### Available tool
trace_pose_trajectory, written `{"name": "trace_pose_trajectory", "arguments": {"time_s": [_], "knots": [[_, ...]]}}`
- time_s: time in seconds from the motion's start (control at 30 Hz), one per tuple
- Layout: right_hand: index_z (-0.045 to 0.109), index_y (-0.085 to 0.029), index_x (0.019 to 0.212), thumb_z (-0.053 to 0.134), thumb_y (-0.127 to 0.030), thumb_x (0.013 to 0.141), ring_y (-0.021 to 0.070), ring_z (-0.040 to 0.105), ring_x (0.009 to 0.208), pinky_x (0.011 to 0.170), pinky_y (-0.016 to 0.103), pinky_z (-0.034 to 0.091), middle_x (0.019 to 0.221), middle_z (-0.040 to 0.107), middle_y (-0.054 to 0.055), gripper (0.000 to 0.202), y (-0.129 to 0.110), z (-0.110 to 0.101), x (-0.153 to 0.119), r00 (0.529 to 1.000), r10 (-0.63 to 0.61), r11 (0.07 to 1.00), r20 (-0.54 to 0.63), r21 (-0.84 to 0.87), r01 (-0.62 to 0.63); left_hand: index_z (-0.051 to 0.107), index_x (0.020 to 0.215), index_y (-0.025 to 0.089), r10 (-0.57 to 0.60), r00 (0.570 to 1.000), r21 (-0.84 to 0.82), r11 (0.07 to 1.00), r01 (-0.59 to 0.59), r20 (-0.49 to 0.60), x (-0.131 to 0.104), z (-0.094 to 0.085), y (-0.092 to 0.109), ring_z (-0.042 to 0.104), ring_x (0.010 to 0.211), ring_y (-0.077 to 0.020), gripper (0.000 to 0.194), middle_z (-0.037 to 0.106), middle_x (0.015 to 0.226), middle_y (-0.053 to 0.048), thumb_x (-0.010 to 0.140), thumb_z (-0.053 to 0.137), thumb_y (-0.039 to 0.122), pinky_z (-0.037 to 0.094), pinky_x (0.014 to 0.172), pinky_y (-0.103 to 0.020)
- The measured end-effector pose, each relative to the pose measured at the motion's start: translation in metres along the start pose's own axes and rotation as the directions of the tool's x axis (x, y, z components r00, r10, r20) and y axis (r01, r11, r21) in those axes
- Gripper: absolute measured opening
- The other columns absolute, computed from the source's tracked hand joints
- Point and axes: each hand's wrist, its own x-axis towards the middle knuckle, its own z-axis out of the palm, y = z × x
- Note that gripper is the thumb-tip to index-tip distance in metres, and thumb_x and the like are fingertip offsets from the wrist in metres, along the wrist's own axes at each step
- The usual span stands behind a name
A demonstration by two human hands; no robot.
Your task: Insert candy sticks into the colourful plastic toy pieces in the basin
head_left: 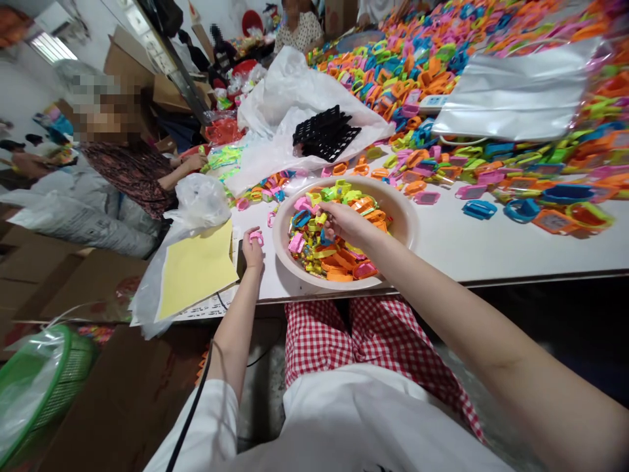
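My left hand (253,249) is closed around a pink plastic toy watch (256,237), just left of a wide pale basin (407,229) on the table. Over the basin's contents is my right hand (341,223), its fingers pinched at a small yellow piece (321,218) whose kind I cannot make out. The basin holds toy watches in orange, pink, green and blue, with many small shiny yellow pieces among them. A pink toy watch (297,243) lies below the right hand's fingertips.
Loose toy watches (432,72) heap across the table's back and right. A silvery bag (515,92) lies on them. Behind the basin are a clear plastic sheet (275,92) and black grid trays (327,134). Yellow paper (196,272) lies left; a co-worker (132,164) sits beyond. A green basket (63,387) stands lower left.
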Motion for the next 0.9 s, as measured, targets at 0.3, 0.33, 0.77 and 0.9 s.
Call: {"name": "trace_pose_trajectory", "arguments": {"time_s": [0.3,0.33,0.77,0.9], "knots": [[0.049,-0.020,0.071,0.064,-0.044,0.077,0.0074,0.034,0.042,0.040,0.021,0.026,0.050,0.041,-0.006,0.029,0.010,-0.004,0.007,0.996,-0.084,0.996,0.010,0.003,0.084,0.051,0.075,0.020,0.374,0.911,-0.041,0.927,-0.373,0.174,-0.103,0.051,0.126,0.049,0.064,-0.0126,0.003,0.052,0.068,0.001,0.075,0.047,0.020,0.042,0.063,-0.025],[0.049,-0.020,0.072,0.066,-0.045,0.075,0.0074,0.035,0.043,0.041,0.021,0.027,0.052,0.042,-0.006,0.030,0.011,-0.006,0.009,0.993,-0.118,0.993,-0.006,0.012,0.118,0.050,0.074,0.020,0.332,0.898,-0.049,0.942,-0.332,0.289,-0.107,0.060,0.132,0.049,0.062,-0.0121,0.002,0.052,0.067,0.001,0.076,0.049,0.021,0.041,0.062,-0.024],[0.049,-0.020,0.072,0.078,-0.043,0.058,0.0070,0.037,0.049,0.046,0.022,0.033,0.055,0.041,-0.007,0.040,0.007,0.003,-0.004,0.973,-0.188,0.982,0.137,-0.005,0.190,0.054,0.081,0.019,0.041,0.881,0.000,0.999,-0.047,0.471,-0.088,0.054,0.127,0.053,0.068,-0.0117,0.010,0.058,0.072,0.002,0.081,0.054,0.029,0.040,0.065,-0.023],[0.049,-0.020,0.072,0.077,-0.047,0.057,0.0070,0.038,0.048,0.047,0.022,0.033,0.055,0.042,-0.007,0.042,0.008,0.005,-0.005,0.973,-0.173,0.980,0.152,-0.068,0.185,0.054,0.079,0.019,0.023,0.895,-0.042,0.999,-0.005,0.446,-0.089,0.052,0.121,0.054,0.072,-0.0119,0.007,0.059,0.076,0.002,0.080,0.053,0.025,0.040,0.068,-0.023]]}}
